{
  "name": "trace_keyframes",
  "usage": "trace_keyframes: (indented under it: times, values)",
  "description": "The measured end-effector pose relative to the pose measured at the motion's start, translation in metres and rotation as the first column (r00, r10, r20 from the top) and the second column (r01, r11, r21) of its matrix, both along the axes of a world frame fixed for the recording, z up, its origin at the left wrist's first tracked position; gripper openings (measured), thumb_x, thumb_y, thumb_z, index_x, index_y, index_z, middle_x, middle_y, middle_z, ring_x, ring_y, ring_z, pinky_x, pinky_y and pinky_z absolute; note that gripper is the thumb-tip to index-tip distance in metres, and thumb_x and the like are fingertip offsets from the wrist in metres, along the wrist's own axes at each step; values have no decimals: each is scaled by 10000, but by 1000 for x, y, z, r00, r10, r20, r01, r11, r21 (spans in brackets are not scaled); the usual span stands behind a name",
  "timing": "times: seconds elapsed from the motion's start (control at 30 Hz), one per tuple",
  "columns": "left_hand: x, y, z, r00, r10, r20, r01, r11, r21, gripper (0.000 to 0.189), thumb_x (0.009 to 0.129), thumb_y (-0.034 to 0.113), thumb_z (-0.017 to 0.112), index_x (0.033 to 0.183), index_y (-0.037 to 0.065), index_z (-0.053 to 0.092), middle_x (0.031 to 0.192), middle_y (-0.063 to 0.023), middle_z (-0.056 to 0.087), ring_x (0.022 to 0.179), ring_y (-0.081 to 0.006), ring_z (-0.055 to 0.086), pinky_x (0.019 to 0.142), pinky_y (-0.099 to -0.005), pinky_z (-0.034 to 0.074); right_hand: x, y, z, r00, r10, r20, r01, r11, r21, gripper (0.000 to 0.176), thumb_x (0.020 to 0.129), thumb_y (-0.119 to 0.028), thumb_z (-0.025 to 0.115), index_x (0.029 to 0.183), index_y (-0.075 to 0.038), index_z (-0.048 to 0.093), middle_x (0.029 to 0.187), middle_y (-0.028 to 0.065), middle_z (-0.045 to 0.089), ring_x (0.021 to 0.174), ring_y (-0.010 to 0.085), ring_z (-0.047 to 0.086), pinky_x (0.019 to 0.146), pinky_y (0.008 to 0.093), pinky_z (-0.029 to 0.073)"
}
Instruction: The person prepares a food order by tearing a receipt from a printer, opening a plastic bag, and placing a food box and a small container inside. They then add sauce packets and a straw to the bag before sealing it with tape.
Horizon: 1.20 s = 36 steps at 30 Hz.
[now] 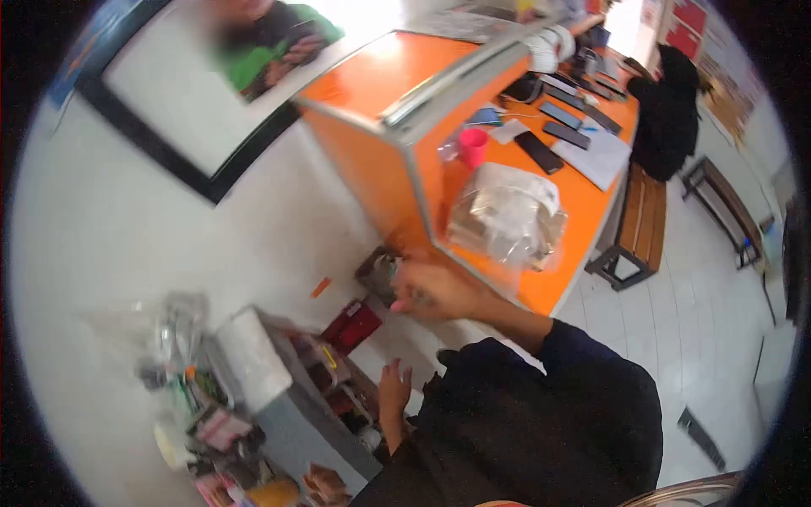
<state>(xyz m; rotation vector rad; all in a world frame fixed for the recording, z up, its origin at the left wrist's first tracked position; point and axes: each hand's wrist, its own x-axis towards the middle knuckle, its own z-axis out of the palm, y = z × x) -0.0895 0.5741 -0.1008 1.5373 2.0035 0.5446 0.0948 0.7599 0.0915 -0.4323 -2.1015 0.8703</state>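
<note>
While the right hand (431, 289) is curling narrowly against a small dark packet (376, 270) lying at its fingertips, at the foot of the orange bench (583, 203), blur is hiding whether it is gripping. Below it, the left hand (394, 389) is resting loosely open, empty, beside a grey rack (291, 414) and a red box (353, 325).

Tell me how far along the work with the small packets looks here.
Looks done: a grey tray already holds packets. In hand: the right hand reaches onto a small dark packet by the orange counter, grip blurred; the left hand rests at the tray's edge. Left: a red packet lies loose outside.
</note>
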Motion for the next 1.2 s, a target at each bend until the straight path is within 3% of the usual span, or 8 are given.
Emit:
trace_keyframes:
  times: [0.2, 0.33, 0.5, 0.6, 0.67, 0.77, 1.03, 1.2]
  values:
    - [0, 59, -113, 919, -375, 121, 394, 857, -332, 458, 856, 332, 545, 1163, -5, 497, 1090, -234, 555, 1042, -373, 524, 859, -426, 431, 130, 153, 49, 582, -444, -681, 445, 875, -190, 189, 862, -119, 581, 954, -39, 437, 806, 46, 527, 680, 150, 555, 609, 254, 455]
    - [-14, 73, -138, 918, -334, 215, 397, 796, -457, 495, 858, 362, 545, 1179, -12, 494, 1119, -247, 556, 1047, -348, 542, 871, -407, 438, 228, 276, 54, 282, -741, -609, 680, 602, -418, 223, 853, -75, 556, 1029, -19, 430, 859, 61, 558, 748, 161, 586, 633, 269, 481]
    - [-13, 111, -59, 989, -69, 128, 97, 968, -233, 397, 865, 233, 565, 1160, -23, 498, 1116, -232, 534, 1003, -321, 562, 856, -369, 443, 315, 406, 39, 170, -874, -456, 985, 164, 54, 305, 828, -91, 564, 1114, 4, 520, 974, 135, 596, 851, 192, 606, 760, 301, 482]
    - [-3, 162, 21, 989, -65, -136, 121, 877, 465, 379, 872, 124, 549, 1203, -28, 442, 1119, -200, 503, 980, -313, 548, 857, -360, 434, 318, 428, 64, 350, -860, -371, 915, 228, 333, 274, 809, -81, 560, 1069, 6, 570, 992, 153, 604, 856, 239, 612, 772, 314, 475]
    - [28, 199, 100, 979, 36, 200, -136, 846, 515, 439, 883, 135, 534, 1256, -29, 372, 1182, -209, 457, 1049, -323, 495, 885, -377, 409, 316, 452, 62, 468, -820, -328, 847, 310, 433, 202, 803, -111, 551, 965, -2, 605, 927, 160, 607, 837, 307, 592, 775, 376, 454]
    - [64, 238, 176, 999, 16, 41, -41, 714, 699, 480, 894, 146, 521, 1293, -29, 320, 1274, -223, 367, 1158, -334, 416, 928, -399, 379, 277, 425, 80, 403, -911, -82, 830, 326, 453, 152, 791, -119, 543, 890, -27, 612, 872, 164, 604, 842, 335, 572, 865, 449, 405]
    - [109, 302, 204, 995, 21, 102, -92, 627, 774, 629, 898, 156, 515, 1356, -8, 117, 1350, -242, 217, 1204, -345, 361, 947, -419, 381, 198, 325, 61, 768, -546, -334, 633, 725, 271, 161, 810, -99, 597, 958, -38, 607, 893, 95, 606, 916, 266, 575, 932, 424, 383]
    - [111, 299, 204, 994, 91, 53, -100, 653, 750, 613, 912, 144, 492, 1370, 18, 105, 1310, -212, 243, 1157, -297, 395, 924, -398, 400, 209, 328, 70, 681, -556, -476, 688, 708, 158, 219, 778, -46, 636, 989, -34, 577, 988, 91, 554, 946, 209, 538, 823, 293, 418]
